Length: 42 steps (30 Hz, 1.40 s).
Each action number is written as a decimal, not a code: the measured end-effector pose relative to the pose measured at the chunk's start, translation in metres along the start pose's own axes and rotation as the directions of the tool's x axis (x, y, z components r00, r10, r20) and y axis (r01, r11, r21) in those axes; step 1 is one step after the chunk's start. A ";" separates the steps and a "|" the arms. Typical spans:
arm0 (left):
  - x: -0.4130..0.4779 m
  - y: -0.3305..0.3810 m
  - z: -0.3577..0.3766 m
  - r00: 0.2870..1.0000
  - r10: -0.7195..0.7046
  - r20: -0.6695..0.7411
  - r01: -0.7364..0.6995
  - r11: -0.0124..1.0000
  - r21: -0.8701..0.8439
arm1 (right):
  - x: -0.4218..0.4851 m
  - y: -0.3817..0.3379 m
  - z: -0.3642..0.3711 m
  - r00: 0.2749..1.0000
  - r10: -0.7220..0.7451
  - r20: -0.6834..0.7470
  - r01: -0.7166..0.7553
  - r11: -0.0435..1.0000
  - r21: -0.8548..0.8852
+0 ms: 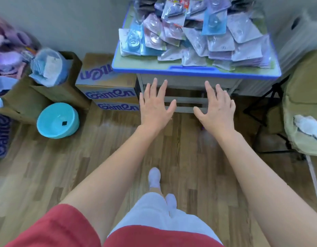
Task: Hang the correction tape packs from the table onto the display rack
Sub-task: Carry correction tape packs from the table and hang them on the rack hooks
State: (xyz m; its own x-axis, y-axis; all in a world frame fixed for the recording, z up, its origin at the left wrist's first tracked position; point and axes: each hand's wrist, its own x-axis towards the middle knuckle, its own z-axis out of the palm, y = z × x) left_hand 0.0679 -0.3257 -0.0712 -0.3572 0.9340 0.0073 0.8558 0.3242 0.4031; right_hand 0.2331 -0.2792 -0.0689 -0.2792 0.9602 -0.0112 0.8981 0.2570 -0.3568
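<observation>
Far left: open brown box (52,86) on the floor (100,148), blue soft goods sticking out of its top. Just in front of it, a teal bowl (58,120), upside down on the floor. To its right, stacked cartons (109,86) with purple lettering, set against the left side of the worktop.

Left hand (155,107): palm down, fingers straight and spread, holding nothing. It hovers in front of the worktop's near edge, fingertips just short of it.

Worktop (189,71): blue rim, pale surface. Correction tape packs (198,36) lie on it in a loose overlapping heap covering most of the top; blue, pink and grey backings, several face down. Neither hand touches a pack.

Right hand (217,109): same pose as the left, flat and spread, nothing held, level with it and a little apart.

Far right: olive cot (303,104) with a white cloth (309,126) on it.
</observation>
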 end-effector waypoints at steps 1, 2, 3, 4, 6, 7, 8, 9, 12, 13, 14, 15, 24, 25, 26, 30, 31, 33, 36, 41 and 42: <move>0.019 0.002 0.000 1.000 0.002 0.003 -0.002 1.000 -0.003 | 0.018 0.000 -0.002 1.000 0.001 -0.005 -0.001 1.000 -0.005; 0.038 0.005 0.001 1.000 0.005 0.007 -0.005 1.000 -0.004 | 0.036 0.001 -0.005 1.000 0.008 -0.008 -0.008 1.000 -0.009; 0.058 0.007 0.002 1.000 0.008 0.010 -0.008 1.000 -0.003 | 0.054 0.002 -0.007 1.000 0.020 -0.012 -0.021 1.000 -0.015; 0.077 0.009 0.003 1.000 0.014 0.014 -0.014 1.000 -0.004 | 0.073 0.003 -0.008 0.999 0.031 -0.018 -0.031 0.999 -0.023; 0.116 0.012 0.004 1.000 0.026 0.012 -0.026 1.000 -0.013 | 0.111 0.004 -0.010 0.999 0.044 -0.029 -0.045 0.999 -0.032; 0.136 0.013 0.003 0.999 0.032 0.006 -0.032 0.999 -0.017 | 0.131 0.004 -0.012 0.998 0.052 -0.033 -0.053 0.998 -0.030; 0.156 0.012 0.002 0.999 0.035 -0.001 -0.035 0.999 -0.022 | 0.151 0.002 -0.014 0.997 0.062 -0.035 -0.063 0.998 -0.030; 0.175 0.012 0.000 0.999 0.034 -0.004 -0.034 0.999 -0.024 | 0.170 0.000 -0.015 0.997 0.070 -0.030 -0.071 0.997 -0.032; 0.229 0.011 -0.007 0.999 0.035 0.004 -0.035 0.999 0.001 | 0.221 -0.007 -0.018 0.996 0.085 -0.025 -0.086 0.996 -0.027; 0.246 0.012 -0.009 0.999 0.034 0.011 -0.034 0.999 0.008 | 0.237 -0.008 -0.020 0.995 0.094 -0.025 -0.095 0.995 -0.019; 0.262 0.013 -0.010 0.999 0.032 0.015 -0.032 0.999 0.014 | 0.252 -0.008 -0.021 0.994 0.103 -0.025 -0.103 0.995 -0.015; 0.276 0.015 -0.011 0.999 0.032 0.018 -0.033 0.999 0.017 | 0.266 -0.008 -0.021 0.994 0.110 -0.027 -0.111 0.994 -0.014; 0.382 0.042 0.013 0.998 0.031 0.063 -0.034 0.998 0.056 | 0.384 0.016 -0.024 0.988 0.154 -0.019 -0.155 0.988 -0.019; 0.391 0.045 0.018 0.997 0.017 0.071 -0.022 0.997 0.068 | 0.395 0.020 -0.024 0.988 0.151 -0.017 -0.151 0.988 -0.029; 0.399 0.048 0.023 0.997 -0.002 0.083 -0.005 0.997 0.081 | 0.407 0.023 -0.024 0.990 0.142 -0.014 -0.143 0.989 -0.042; 0.420 0.056 0.044 0.989 -0.070 0.126 0.049 0.985 0.163 | 0.445 0.034 -0.023 0.994 0.111 0.015 -0.109 0.989 -0.095; 0.423 0.056 0.048 0.988 -0.085 0.126 0.063 0.983 0.174 | 0.452 0.035 -0.022 0.993 0.111 0.028 -0.107 0.989 -0.103; 0.428 0.054 0.051 0.987 -0.109 0.115 0.086 0.977 0.194 | 0.463 0.037 -0.020 0.991 0.119 0.060 -0.112 0.987 -0.117; 0.431 0.054 0.052 0.990 -0.111 0.085 0.088 0.967 0.239 | 0.474 0.037 -0.017 0.987 0.127 0.097 -0.110 0.980 -0.167; 0.435 0.056 0.046 0.993 -0.106 0.059 0.089 0.966 0.243 | 0.485 0.035 -0.017 0.983 0.143 0.116 -0.117 0.972 -0.203; 0.435 0.056 0.044 0.993 -0.102 0.056 0.086 0.968 0.236 | 0.486 0.034 -0.017 0.983 0.144 0.118 -0.118 0.972 -0.201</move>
State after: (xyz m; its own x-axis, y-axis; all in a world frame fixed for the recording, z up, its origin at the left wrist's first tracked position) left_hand -0.0229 0.1054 -0.0856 -0.4207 0.9032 -0.0853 0.8861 0.4293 0.1748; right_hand 0.1340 0.1983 -0.0712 -0.1853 0.9675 -0.1721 0.9747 0.1587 -0.1577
